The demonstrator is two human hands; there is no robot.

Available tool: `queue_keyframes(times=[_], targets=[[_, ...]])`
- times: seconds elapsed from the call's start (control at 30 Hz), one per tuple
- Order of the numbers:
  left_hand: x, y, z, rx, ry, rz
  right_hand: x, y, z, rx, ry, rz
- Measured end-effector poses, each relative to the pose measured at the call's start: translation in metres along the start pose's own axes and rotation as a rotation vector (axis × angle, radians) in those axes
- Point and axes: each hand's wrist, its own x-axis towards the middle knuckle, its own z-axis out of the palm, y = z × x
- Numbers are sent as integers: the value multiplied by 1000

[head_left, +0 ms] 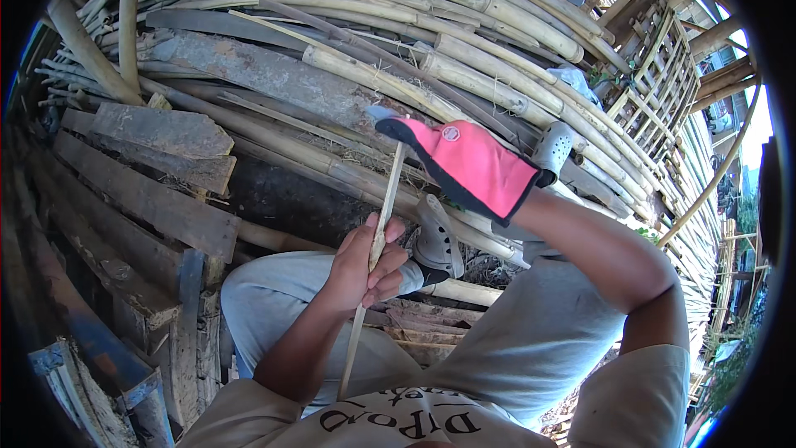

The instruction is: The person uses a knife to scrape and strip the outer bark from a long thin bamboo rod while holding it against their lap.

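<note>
A thin pale bamboo strip [390, 191] slants up from my lap, its lower end near my shirt. My bare left hand [370, 264] is closed round the strip about its middle, fingers wrapped over it. At the strip's upper end is my right hand [464, 162], in a pink glove with black edging and dark fingertips. Its fingers are bent together, and the strip's tip disappears beneath them. A small greyish blur shows just past the gloved fingertips; what it is I cannot make out. The right palm is hidden.
Long bamboo poles [497, 12] lie stacked across the far side, with a weathered plank [249, 66] among them. Rough boards [149, 199] are piled at the left. My clog-shod feet [438, 241] rest among the poles. A woven bamboo lattice [659, 66] stands at the far right.
</note>
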Motion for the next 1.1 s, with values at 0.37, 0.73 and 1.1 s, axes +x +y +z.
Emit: queue_keyframes(times=[0.37,0.73,1.1], targets=[[0,-4,-2,67,26,41,8,10,6,5,-7,-52],[-3,1,-1,89,22,11,-3,-1,23,-13,29,62],[2,2,-1,101,57,20,0,18,35,494,-60,311]])
